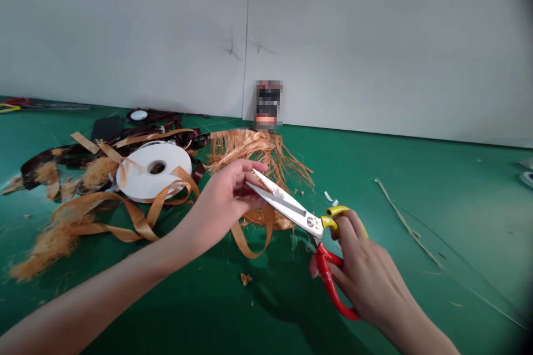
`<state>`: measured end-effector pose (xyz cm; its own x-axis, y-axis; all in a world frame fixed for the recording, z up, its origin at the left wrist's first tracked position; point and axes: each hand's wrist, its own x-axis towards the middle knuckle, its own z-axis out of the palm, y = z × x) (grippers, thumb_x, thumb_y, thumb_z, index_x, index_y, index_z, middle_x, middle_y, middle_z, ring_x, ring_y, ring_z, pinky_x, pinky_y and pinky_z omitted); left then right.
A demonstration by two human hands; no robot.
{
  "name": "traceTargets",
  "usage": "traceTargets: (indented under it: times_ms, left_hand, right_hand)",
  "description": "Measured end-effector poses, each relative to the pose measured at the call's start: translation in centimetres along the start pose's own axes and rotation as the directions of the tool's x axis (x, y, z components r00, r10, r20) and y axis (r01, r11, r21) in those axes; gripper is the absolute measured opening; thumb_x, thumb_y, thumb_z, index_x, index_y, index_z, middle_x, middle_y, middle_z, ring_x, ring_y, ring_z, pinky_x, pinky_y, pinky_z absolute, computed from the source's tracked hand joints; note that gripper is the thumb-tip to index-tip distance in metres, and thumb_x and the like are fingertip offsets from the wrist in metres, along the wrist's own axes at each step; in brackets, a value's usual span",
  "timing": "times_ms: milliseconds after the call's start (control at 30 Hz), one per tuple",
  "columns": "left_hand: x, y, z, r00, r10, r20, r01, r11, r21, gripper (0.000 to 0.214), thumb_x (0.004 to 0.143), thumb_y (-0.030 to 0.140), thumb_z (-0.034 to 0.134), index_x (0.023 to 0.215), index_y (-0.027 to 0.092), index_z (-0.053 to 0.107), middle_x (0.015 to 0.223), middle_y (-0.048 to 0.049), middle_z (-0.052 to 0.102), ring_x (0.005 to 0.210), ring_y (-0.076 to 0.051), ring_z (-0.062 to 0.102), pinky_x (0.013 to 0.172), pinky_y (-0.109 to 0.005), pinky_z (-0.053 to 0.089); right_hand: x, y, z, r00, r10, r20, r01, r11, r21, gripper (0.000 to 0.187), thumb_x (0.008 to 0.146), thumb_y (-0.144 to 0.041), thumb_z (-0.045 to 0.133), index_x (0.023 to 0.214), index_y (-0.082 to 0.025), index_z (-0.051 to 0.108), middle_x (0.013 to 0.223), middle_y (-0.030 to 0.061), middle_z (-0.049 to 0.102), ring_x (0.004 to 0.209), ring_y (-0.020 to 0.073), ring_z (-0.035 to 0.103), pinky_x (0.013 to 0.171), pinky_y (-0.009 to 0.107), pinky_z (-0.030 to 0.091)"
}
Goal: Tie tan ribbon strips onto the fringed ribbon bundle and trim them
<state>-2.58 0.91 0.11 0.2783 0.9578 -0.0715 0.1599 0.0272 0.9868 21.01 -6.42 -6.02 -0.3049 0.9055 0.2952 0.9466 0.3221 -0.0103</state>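
Note:
My right hand (366, 272) grips scissors (308, 222) with one yellow and one red handle, blades slightly parted and pointing up-left. My left hand (227, 197) pinches an orange-brown ribbon (250, 244) right at the blade tips; the ribbon hangs in a loop below the hand. Just behind the hand lies a bundle of shredded orange ribbon strands (258, 150) on the green mat (416, 188).
A white ribbon spool (153, 169) lies at the left among loose orange ribbon curls (125, 222), frayed orange tufts (45, 244) and dark ribbon (41, 163). A blurred small object (267, 105) stands against the white wall. Thin strands (403, 222) lie at the right.

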Motion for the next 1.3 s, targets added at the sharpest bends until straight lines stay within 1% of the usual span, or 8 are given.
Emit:
traceTargets:
  times_ms: [400, 600, 733, 833, 933, 1067, 1133, 1300]
  left_hand:
    - [0.0, -0.6, 0.0, 1.000, -0.010, 0.008, 0.011, 0.999, -0.041, 0.035, 0.072, 0.004, 0.062, 0.103, 0.022, 0.060, 0.085, 0.0033, 0.068, 0.078, -0.014, 0.069, 0.075, -0.027, 0.060]
    - [0.2, -0.5, 0.0, 0.999, 0.017, 0.042, -0.016, 1.000, -0.022, 0.030, 0.075, 0.011, 0.067, 0.102, 0.020, 0.059, 0.079, 0.0033, 0.064, 0.085, -0.015, 0.068, 0.081, -0.028, 0.057]
    - [0.3, -0.5, -0.2, 0.999, 0.024, 0.036, -0.022, 0.999, -0.038, 0.030, 0.076, 0.016, 0.070, 0.103, 0.020, 0.058, 0.079, 0.0038, 0.062, 0.084, -0.014, 0.067, 0.083, -0.027, 0.055]
    - [0.1, -0.5, -0.4, 0.999, 0.024, 0.029, -0.024, 1.000, 0.002, 0.027, 0.078, 0.021, 0.070, 0.103, 0.021, 0.061, 0.083, 0.0019, 0.063, 0.083, -0.014, 0.065, 0.080, -0.027, 0.054]
    - [-0.1, -0.5, -0.6, 0.998, 0.040, 0.044, -0.042, 0.998, 0.049, 0.014, 0.083, 0.026, 0.067, 0.096, 0.022, 0.065, 0.087, 0.0000, 0.066, 0.083, -0.014, 0.064, 0.076, -0.025, 0.053]
    - [-0.2, -0.3, -0.7, 0.998, 0.049, 0.046, -0.052, 0.997, 0.051, 0.008, 0.085, 0.030, 0.067, 0.088, 0.024, 0.068, 0.087, 0.0008, 0.069, 0.082, -0.013, 0.064, 0.075, -0.023, 0.052]
    - [-0.3, -0.1, -0.8, 0.998, 0.040, 0.045, -0.042, 0.999, 0.029, 0.009, 0.084, 0.029, 0.069, 0.091, 0.024, 0.069, 0.088, 0.0011, 0.070, 0.083, -0.012, 0.065, 0.076, -0.022, 0.052]
    - [-0.3, 0.4, -0.9, 0.999, 0.020, 0.028, -0.020, 1.000, 0.022, 0.012, 0.082, 0.027, 0.071, 0.093, 0.021, 0.069, 0.090, 0.0005, 0.072, 0.084, -0.012, 0.066, 0.075, -0.020, 0.052]
  right_hand:
    - [0.1, -0.2, 0.2, 0.999, 0.019, 0.038, -0.021, 0.999, 0.049, 0.017, 0.094, -0.038, 0.039, 0.087, -0.025, 0.031, 0.087, 0.0052, 0.050, 0.039, 0.0094, 0.042, 0.035, 0.026, 0.037]
    - [0.0, 0.1, 0.3, 0.986, 0.062, 0.152, -0.086, 0.984, 0.156, 0.012, 0.094, -0.029, 0.033, 0.085, -0.024, 0.037, 0.089, 0.0094, 0.056, 0.044, 0.0144, 0.056, 0.039, 0.029, 0.045]
    - [-0.3, 0.5, 0.5, 0.985, 0.098, 0.141, -0.124, 0.975, 0.184, 0.016, 0.093, -0.028, 0.032, 0.091, -0.020, 0.046, 0.094, 0.0146, 0.060, 0.048, 0.0174, 0.061, 0.043, 0.032, 0.049]
    - [-0.6, 1.0, 0.6, 0.970, 0.178, 0.164, -0.210, 0.955, 0.210, 0.020, 0.094, -0.033, 0.034, 0.088, -0.020, 0.048, 0.094, 0.0144, 0.060, 0.054, 0.0191, 0.064, 0.048, 0.032, 0.050]
    - [-1.1, 1.8, 0.6, 0.924, 0.285, 0.255, -0.337, 0.922, 0.191, 0.020, 0.093, -0.034, 0.037, 0.080, -0.023, 0.047, 0.087, 0.0112, 0.060, 0.060, 0.0206, 0.065, 0.053, 0.032, 0.049]
    - [-1.6, 3.3, 0.8, 0.770, 0.470, 0.431, -0.515, 0.857, -0.015, 0.020, 0.091, -0.031, 0.036, 0.076, -0.023, 0.046, 0.084, 0.0118, 0.062, 0.068, 0.0258, 0.068, 0.060, 0.036, 0.049]
    - [-1.7, 4.0, 1.1, 0.711, 0.520, 0.474, -0.555, 0.829, -0.077, 0.023, 0.091, -0.035, 0.036, 0.073, -0.024, 0.044, 0.084, 0.0142, 0.064, 0.072, 0.0294, 0.070, 0.063, 0.039, 0.050]
    - [-1.4, 4.5, 1.2, 0.623, 0.564, 0.542, -0.592, 0.793, -0.144, 0.029, 0.091, -0.042, 0.037, 0.069, -0.024, 0.043, 0.084, 0.0160, 0.068, 0.076, 0.0293, 0.071, 0.066, 0.037, 0.051]
